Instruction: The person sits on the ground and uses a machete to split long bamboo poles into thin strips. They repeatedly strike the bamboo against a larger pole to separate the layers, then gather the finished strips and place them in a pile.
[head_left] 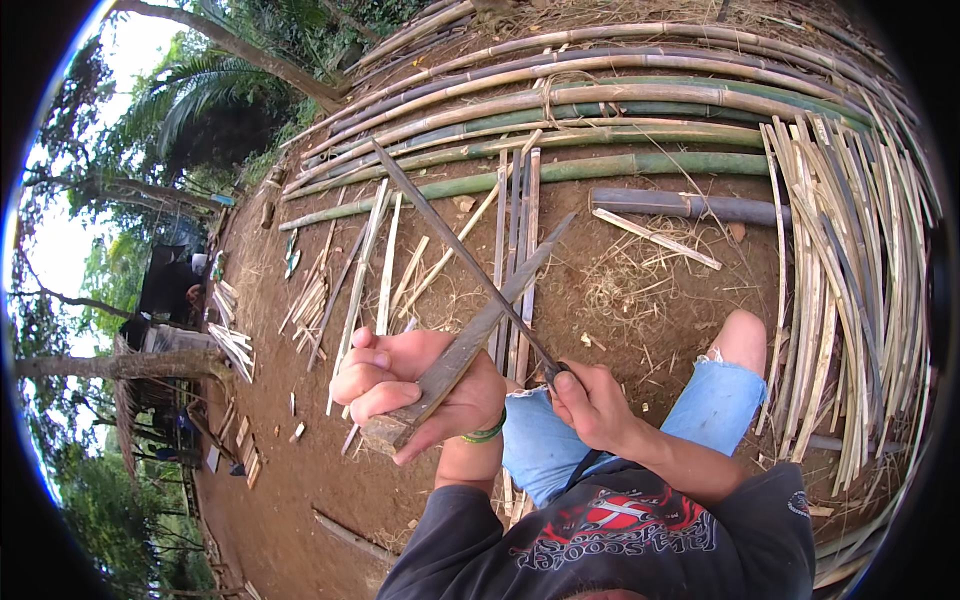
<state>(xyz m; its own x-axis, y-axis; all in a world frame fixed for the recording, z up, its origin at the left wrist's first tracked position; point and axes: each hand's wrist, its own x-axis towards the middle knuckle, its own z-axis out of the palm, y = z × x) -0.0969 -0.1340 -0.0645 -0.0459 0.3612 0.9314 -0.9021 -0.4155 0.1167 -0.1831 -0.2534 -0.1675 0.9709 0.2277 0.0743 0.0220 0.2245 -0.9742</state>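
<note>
My left hand point(425, 375) is closed around the thick end of a flat, tapered piece point(465, 350). It looks like brown wood at that squared end, turns greyer along its length and narrows to a point up and to the right. In my right hand point(595, 408) is the dark handle of a long, slim, dark metal tool point(440, 215), a file or a narrow blade; I cannot tell which. It slants up to the left and crosses the tapered piece in front of my knees. Whether the two touch is unclear.
Several long bamboo poles point(600, 95) lie across the ground ahead. A large pile of split bamboo strips point(815, 300) is at the right. A dark, thick pole section point(690, 205), fibre shavings point(635, 290) and more strips point(370, 260) lie on the brown earth. Trees stand at the left.
</note>
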